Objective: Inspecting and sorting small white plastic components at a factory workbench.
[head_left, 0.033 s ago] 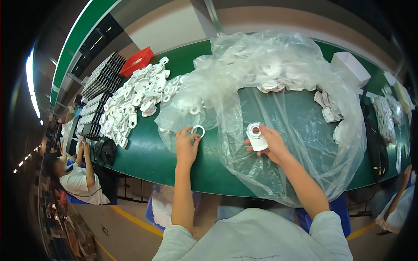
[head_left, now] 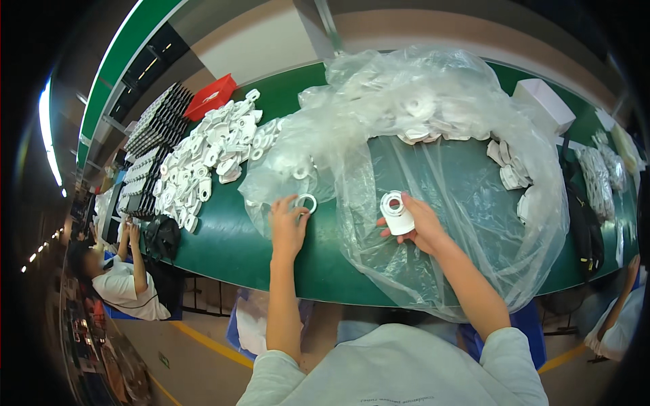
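Observation:
Between the thumb and fingers of my left hand (head_left: 288,227) is a thin white ring (head_left: 313,204), held by its near left edge above the green table. My right hand (head_left: 421,223) grips a white plastic housing (head_left: 397,220) with a round collar and a dark hole at its far end. The fingers wrap around its right side and underneath. Ring and housing are apart, the ring to the left. Under my right hand spreads a large clear plastic bag (head_left: 379,271), with more white parts (head_left: 433,128) heaped in its far portion.
Many white plastic parts (head_left: 213,145) lie piled on the green table (head_left: 217,237) at the left, near a red bin (head_left: 210,97) and stacked black-and-white trays (head_left: 159,118). A white box (head_left: 544,105) stands far right. A co-worker (head_left: 128,284) sits at the left.
Both hands have shifted very slightly to the left, keeping the ring and the housing in their grips. Otherwise things look the same.

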The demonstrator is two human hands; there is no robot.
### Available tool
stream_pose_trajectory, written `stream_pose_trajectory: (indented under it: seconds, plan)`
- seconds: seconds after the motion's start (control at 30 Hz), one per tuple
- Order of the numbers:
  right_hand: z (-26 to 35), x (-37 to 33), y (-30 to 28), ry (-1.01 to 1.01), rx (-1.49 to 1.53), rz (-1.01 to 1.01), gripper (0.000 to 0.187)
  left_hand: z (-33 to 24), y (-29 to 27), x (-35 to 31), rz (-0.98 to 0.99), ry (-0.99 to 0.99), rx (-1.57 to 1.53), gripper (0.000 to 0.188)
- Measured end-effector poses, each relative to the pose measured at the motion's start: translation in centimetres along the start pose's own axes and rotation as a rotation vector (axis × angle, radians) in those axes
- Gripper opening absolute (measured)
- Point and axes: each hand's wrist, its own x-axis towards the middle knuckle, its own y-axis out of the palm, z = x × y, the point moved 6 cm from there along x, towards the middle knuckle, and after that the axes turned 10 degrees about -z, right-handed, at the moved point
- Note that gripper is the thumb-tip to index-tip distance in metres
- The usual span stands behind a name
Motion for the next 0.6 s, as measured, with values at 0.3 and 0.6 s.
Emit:
stream_pose_trajectory:
  seconds: [0.3,0.6]
  plan:
    - [-0.4,0.6,-0.3,-0.040,0.028,0.171,0.040,-7.5,2.8,6.6,0.022,-0.358,-0.885,0.013]
    - [-0.4,0.3,-0.1,-0.020,-0.002,0.207,0.057,-11.8,6.8,5.2,0.152,-0.329,-0.986,0.009]
